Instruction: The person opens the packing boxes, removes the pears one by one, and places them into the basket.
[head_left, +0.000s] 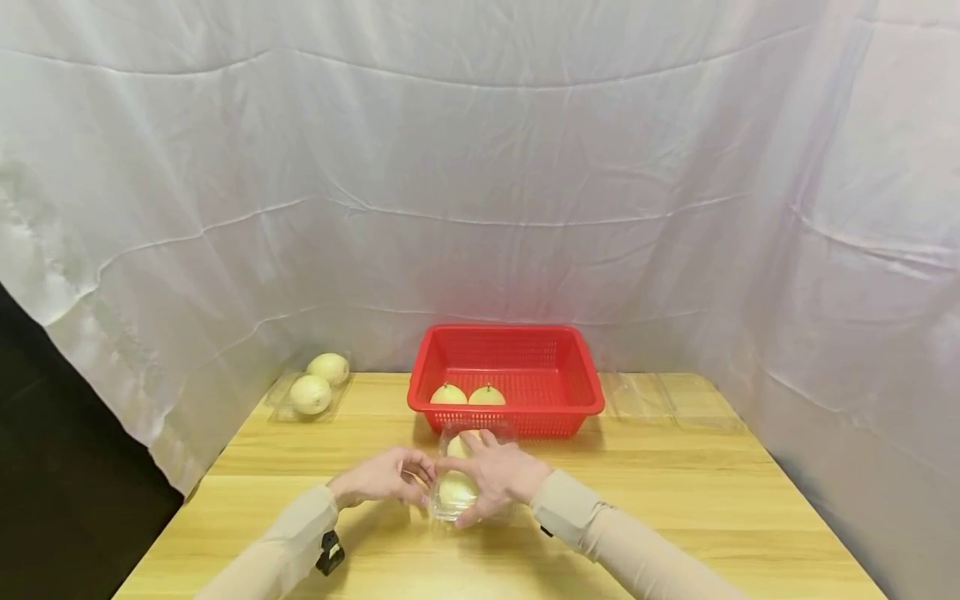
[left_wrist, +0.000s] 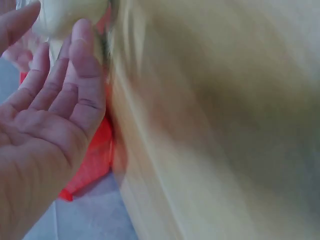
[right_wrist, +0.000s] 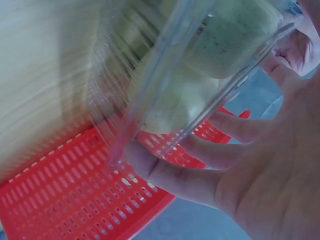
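Observation:
A clear plastic clamshell box [head_left: 446,514] with two pale yellow pears [head_left: 454,492] inside lies on the table just in front of the red basket. My right hand [head_left: 498,473] spans the box from above, its thumb at the near end and its fingers spread toward the far end. In the right wrist view, those fingertips [right_wrist: 142,157] grip the edge of the box, and a pear [right_wrist: 172,102] shows through the plastic. My left hand [head_left: 390,477] is at the box's left side, fingers loosely bent, with nothing in its palm [left_wrist: 42,130].
Behind the box stands the red perforated basket [head_left: 510,423], with two pears [head_left: 487,396] near its front wall. At the back left, two pears [head_left: 311,394] sit in another clear box [head_left: 281,410]. Clear plastic boxes [head_left: 675,402] lie at the back right. Grey curtain [head_left: 495,167] surrounds the table.

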